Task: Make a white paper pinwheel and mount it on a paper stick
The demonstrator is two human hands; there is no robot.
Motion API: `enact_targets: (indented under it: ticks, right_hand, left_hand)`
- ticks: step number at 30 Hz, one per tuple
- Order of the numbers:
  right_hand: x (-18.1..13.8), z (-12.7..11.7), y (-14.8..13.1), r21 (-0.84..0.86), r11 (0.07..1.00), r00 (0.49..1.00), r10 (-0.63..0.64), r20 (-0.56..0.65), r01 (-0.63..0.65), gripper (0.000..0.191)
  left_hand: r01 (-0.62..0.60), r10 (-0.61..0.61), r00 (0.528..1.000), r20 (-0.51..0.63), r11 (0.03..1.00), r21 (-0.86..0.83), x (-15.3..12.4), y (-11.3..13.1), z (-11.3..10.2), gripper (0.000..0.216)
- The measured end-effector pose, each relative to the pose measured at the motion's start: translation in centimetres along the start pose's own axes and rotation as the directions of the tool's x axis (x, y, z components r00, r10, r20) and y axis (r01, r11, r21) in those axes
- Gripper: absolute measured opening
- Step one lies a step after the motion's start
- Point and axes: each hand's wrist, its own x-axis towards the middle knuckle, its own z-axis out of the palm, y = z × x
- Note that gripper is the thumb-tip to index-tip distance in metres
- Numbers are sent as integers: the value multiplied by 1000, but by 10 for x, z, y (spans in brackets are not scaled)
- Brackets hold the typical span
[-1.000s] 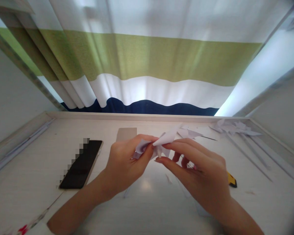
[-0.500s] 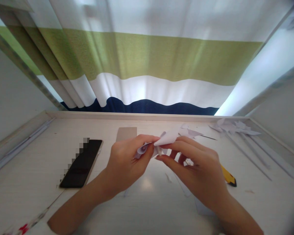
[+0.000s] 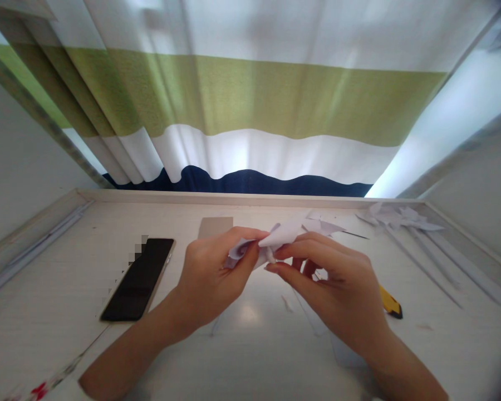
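Observation:
Over the middle of the table I hold a white paper pinwheel [image 3: 278, 236] with curled, folded blades. My left hand [image 3: 215, 264] is closed, pinching its left part between thumb and index finger; a rolled blade pokes out between them. My right hand [image 3: 334, 278] is closed too, its thumb and fingertips at a small rolled paper end [image 3: 270, 255] under the pinwheel's centre. The fingers partly hide how that end joins the blades. Just behind lies another folded white paper piece [image 3: 323, 226], with a thin dark pointed rod [image 3: 357, 235] beside it.
A black phone [image 3: 140, 281] lies left of my left arm. Several paper pinwheels [image 3: 401, 216] with paper sticks [image 3: 434, 262] rest at the right. A yellow-and-black tool [image 3: 390, 303] is partly behind my right hand. A grey-brown card [image 3: 216, 227] lies behind my left hand.
The right fingers have drawn back slightly, showing more of the small rolled end and the blade above it. My left hand has shifted a little left, still pinching the paper.

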Motion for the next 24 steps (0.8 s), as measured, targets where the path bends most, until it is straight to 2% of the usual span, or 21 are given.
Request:
enact_targets:
  ticks: [4, 9, 16, 24]
  right_hand:
    - [-1, 0, -1, -4, 1000, 1000, 4, -5, -4, 6]
    - [-2, 1, -1, -4, 998, 998, 62, -30, -62, 15]
    - [-1, 0, 2, 0, 998, 998, -58, -7, 58, 18]
    - [-1, 0, 1, -2, 997, 997, -80, -10, 79, 15]
  left_hand:
    - [-5, 5, 1000, 0, 1000, 3, -1, -2, 1, 11]
    - [-11, 11, 1000, 1, 1000, 4, -2, -3, 0, 14]
    - [3, -3, 1000, -5, 999, 38, 0, 0, -1, 12]
    - [7, -7, 1000, -8, 999, 33, 0, -1, -1, 11]
